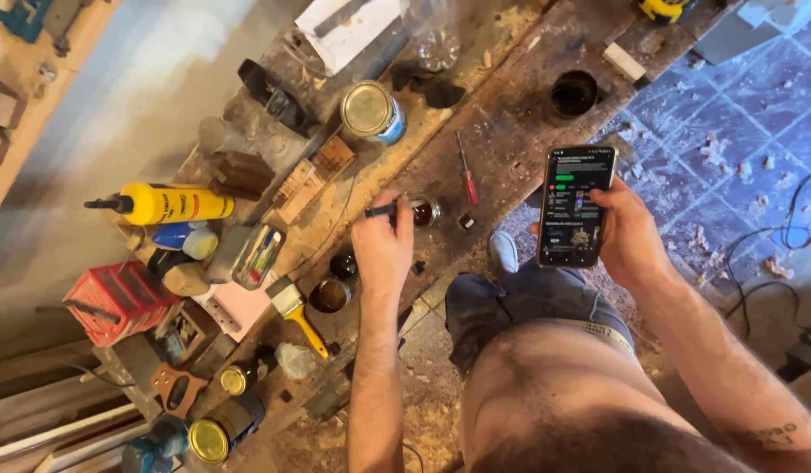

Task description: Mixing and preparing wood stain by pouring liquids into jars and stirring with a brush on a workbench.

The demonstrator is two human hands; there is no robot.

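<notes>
bench: a long, worn wooden bench (510, 131) runs across the view, strewn with sawdust and tools; a round hole (573, 93) shows near its far end.
floor: blue patterned tiles (738, 114) to the right, littered with wood chips.
phone: a dark phone (577, 206) with a lit screen, upright in the right hand (631, 235), held over the bench edge and the person's knee.
right hand: closed around the phone's right side, thumb on the screen.
left hand: the left hand (383, 245) is pinched shut on a thin dark tool (381, 210), perhaps a small brush or pen; its tip points left, just beside a small glass jar (424, 210).
jar: open, dark liquid inside, standing on the bench and touching nothing held.
tin: a lidded metal tin (371, 111) further up the bench, still shut.
glue bottle: a yellow bottle (170, 203) lying on its side at the left.
paintbrush: a yellow-handled flat brush (295, 311) lies unused near two dark cups (331, 294).
screwdriver: a red-handled one (466, 180) lies right of the jar.
progress: judged from this, the jar is opened and the tool is in hand, but no workpiece with fresh finish is visible; the eyes seem to be on the phone, so the work looks paused early.
</notes>
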